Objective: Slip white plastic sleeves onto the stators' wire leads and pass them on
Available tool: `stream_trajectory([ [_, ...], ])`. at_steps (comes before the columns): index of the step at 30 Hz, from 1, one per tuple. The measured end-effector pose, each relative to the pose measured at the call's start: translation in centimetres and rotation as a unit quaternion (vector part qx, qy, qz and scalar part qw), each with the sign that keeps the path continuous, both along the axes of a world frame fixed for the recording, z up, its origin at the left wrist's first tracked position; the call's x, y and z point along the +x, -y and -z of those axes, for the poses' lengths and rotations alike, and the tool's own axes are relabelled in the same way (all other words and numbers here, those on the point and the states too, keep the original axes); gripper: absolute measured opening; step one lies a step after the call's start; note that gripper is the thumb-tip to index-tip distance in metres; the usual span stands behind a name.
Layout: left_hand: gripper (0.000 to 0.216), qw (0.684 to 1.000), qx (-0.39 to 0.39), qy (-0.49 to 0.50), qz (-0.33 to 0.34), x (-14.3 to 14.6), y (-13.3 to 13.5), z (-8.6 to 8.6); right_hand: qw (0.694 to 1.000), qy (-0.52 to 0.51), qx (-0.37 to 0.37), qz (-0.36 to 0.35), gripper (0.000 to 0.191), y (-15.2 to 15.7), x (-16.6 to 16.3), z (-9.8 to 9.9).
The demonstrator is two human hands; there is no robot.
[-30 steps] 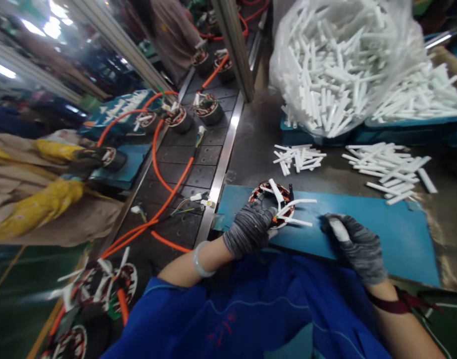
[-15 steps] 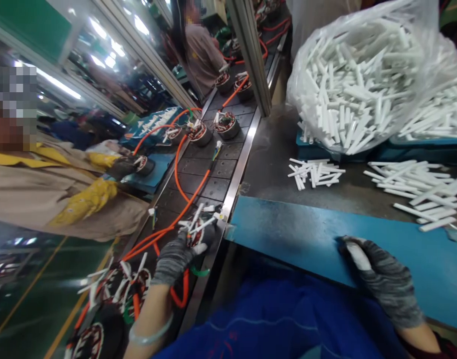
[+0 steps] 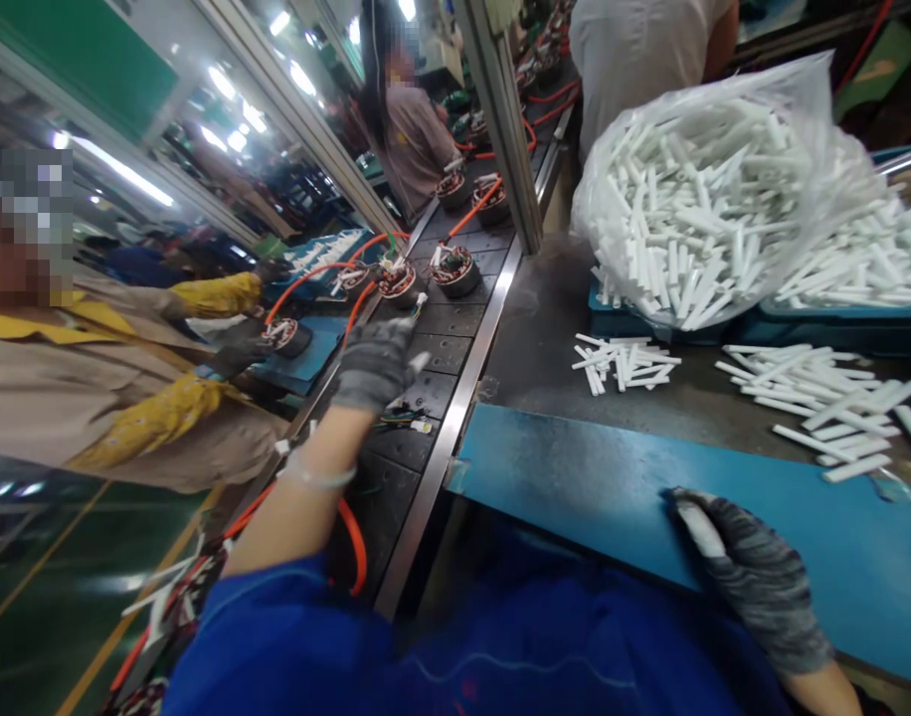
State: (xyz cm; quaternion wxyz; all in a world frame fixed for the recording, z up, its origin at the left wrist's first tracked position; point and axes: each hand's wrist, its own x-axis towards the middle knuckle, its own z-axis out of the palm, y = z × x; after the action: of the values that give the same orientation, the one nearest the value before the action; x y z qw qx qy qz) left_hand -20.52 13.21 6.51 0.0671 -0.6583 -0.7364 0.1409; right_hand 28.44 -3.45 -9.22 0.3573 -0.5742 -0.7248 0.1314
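Note:
My left hand (image 3: 377, 363), in a grey glove, stretches over the dark slatted conveyor (image 3: 396, 497). Its fingers are extended and the thumb stands apart, with nothing visible held. Just beyond the fingertips are a wire end with a white connector (image 3: 420, 301) and a wound motor stator (image 3: 397, 285). Another stator (image 3: 455, 270) sits to the right of that one. Below the hand, a second white connector (image 3: 421, 426) lies on the slats. My right hand (image 3: 754, 567), gloved with a whitish thumb, rests loosely on the blue mat (image 3: 560, 457), apparently holding nothing.
Short white tubes (image 3: 626, 363) lie in loose piles behind the mat. A clear bag of tubes (image 3: 694, 209) stands on blue trays (image 3: 814, 333). A metal post (image 3: 504, 129) rises beside the conveyor. Across it, a co-worker's gloved hand (image 3: 239, 343) touches a stator (image 3: 285, 338).
My left hand has left the stator with white tubes and moved forward along the conveyor, its fingers opening. My right hand has stayed nearly still. A co-worker's hand has moved toward the far tray.

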Motion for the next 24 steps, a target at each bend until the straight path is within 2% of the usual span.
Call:
stream_trajectory([
  [3, 0.080, 1.000, -0.014, -0.001, 0.027, 1.9, -8.2, 1.0, 1.000, 0.003, 0.015, -0.009, 0.043, -0.1, 0.0, 0.1],
  [5, 0.080, 1.000, -0.021, -0.005, 0.017, 2.8, -12.3, 1.6, 1.000, 0.003, 0.028, -0.004, 0.044, -0.1, -0.1, 0.1],
  [7, 0.084, 0.999, -0.033, -0.007, 0.000, 3.3, -15.0, 2.0, 0.999, 0.001, 0.039, 0.001, 0.045, -0.2, -0.2, 0.1],
  [9, 0.092, 0.999, -0.039, -0.007, -0.012, 3.6, -16.6, 2.4, 0.999, -0.008, 0.041, -0.005, 0.048, -0.4, -0.3, 0.1],
  [12, 0.108, 0.999, -0.038, -0.002, -0.022, 3.9, -17.7, 2.9, 0.999, -0.043, 0.011, 0.000, 0.053, -0.6, -0.4, -0.2],
  [14, 0.111, 0.999, -0.040, 0.002, -0.022, 4.4, -18.0, 3.2, 0.997, -0.071, -0.021, 0.016, 0.055, -0.7, -0.5, -0.4],
  [16, 0.098, 0.999, -0.044, 0.005, -0.017, 5.3, -18.1, 3.3, 0.995, -0.089, -0.043, 0.029, 0.055, -0.7, -0.6, -0.5],
  [18, 0.076, 0.999, -0.045, 0.009, -0.009, 6.2, -17.7, 3.1, 0.994, -0.097, -0.046, 0.032, 0.052, -0.7, -0.7, -0.5],
  [20, 0.062, 0.999, -0.043, 0.019, 0.002, 6.8, -16.4, 2.9, 0.994, -0.098, -0.032, 0.030, 0.044, -0.7, -0.7, -0.5],
  [24, 0.058, 0.998, -0.032, 0.059, 0.019, 6.8, -11.9, 2.5, 0.997, -0.075, -0.003, 0.012, 0.039, -0.7, -0.7, -0.5],
])
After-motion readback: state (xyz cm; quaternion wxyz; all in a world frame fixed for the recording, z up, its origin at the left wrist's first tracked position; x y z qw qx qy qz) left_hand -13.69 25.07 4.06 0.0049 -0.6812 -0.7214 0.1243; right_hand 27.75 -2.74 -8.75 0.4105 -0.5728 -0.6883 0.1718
